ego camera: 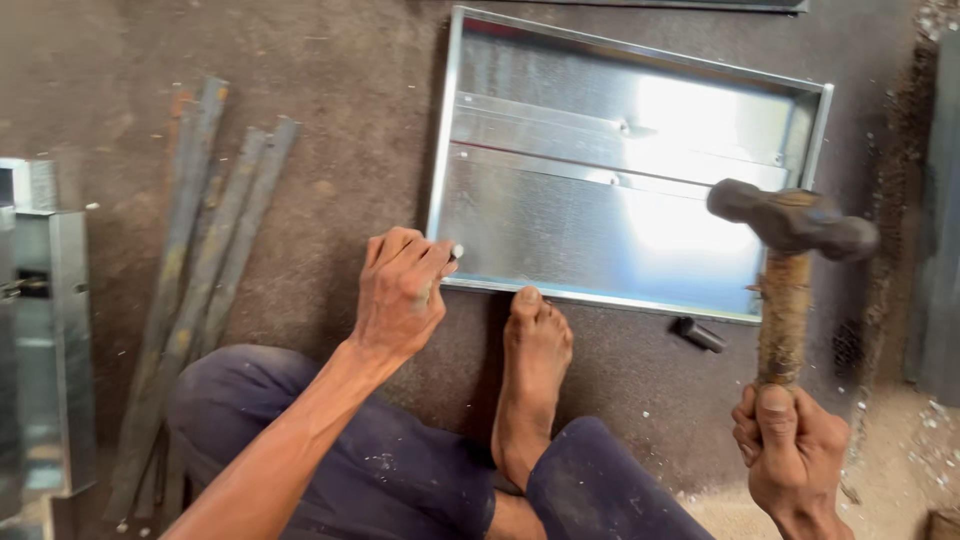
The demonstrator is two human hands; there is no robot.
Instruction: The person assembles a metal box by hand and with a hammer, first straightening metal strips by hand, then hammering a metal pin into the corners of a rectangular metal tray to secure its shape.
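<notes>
A shiny sheet-metal tray (560, 215) with folded rims lies flat on the dark floor. My left hand (400, 290) grips a small metal punch (456, 251) whose tip meets the tray's near left corner. My right hand (788, 450) holds a hammer by its worn wooden handle; the dark hammer head (792, 220) is raised over the tray's right side. My bare foot (530, 370) rests with its toes against the tray's near rim.
Several rusty flat metal bars (205, 250) lie on the floor at the left. A folded sheet-metal piece (50, 330) stands at the far left edge. A small dark metal piece (698, 333) lies just below the tray's rim. Sawdust-like debris covers the floor at the right.
</notes>
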